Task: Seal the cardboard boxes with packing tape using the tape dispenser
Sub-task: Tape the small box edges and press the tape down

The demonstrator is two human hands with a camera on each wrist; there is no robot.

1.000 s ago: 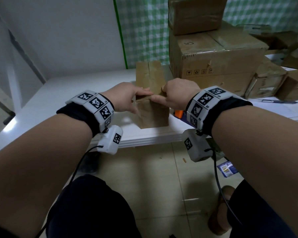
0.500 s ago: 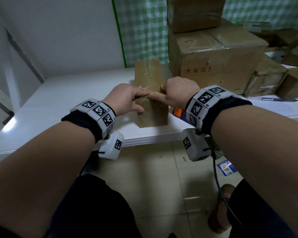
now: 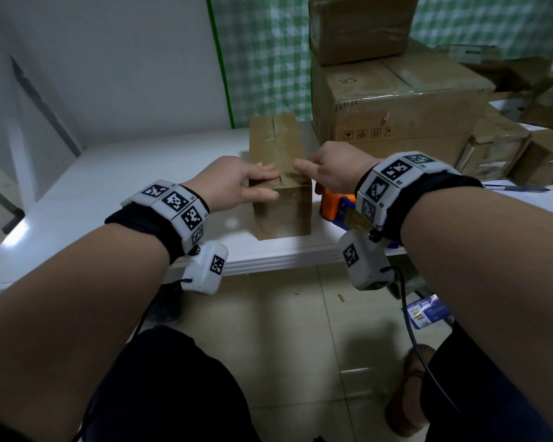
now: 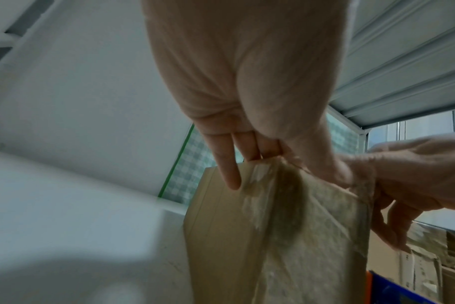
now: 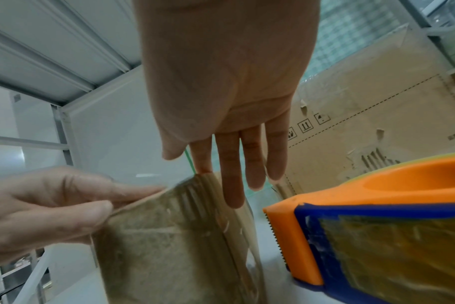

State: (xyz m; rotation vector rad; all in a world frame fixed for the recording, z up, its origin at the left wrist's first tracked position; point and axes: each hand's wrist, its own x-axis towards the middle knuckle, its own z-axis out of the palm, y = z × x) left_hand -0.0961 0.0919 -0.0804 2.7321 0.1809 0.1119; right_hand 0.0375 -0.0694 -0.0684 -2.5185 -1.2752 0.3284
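Note:
A small tape-wrapped cardboard box [image 3: 281,215] stands on the white table [image 3: 109,186] close to its front edge. My left hand [image 3: 265,183] holds the box's near top-left edge, with the fingers lying on top and the thumb on the front face; the right wrist view shows this as a pinch. My right hand [image 3: 313,164] rests on the top at the right with its fingers [image 5: 231,174] straight. An orange and blue tape dispenser [image 3: 334,205] lies on the table just right of the box, under my right wrist, with no hand on it.
Large stacked cardboard boxes [image 3: 396,106] stand right behind the small box. Smaller boxes [image 3: 492,148] crowd the table's right side, with a pen [image 3: 517,188] in front of them. A white wall bounds the left. A blue packet [image 3: 425,311] lies on the floor.
My hands met at the middle of the box's near top edge before. They have since slid apart along it, the left to the left corner and the right towards the right.

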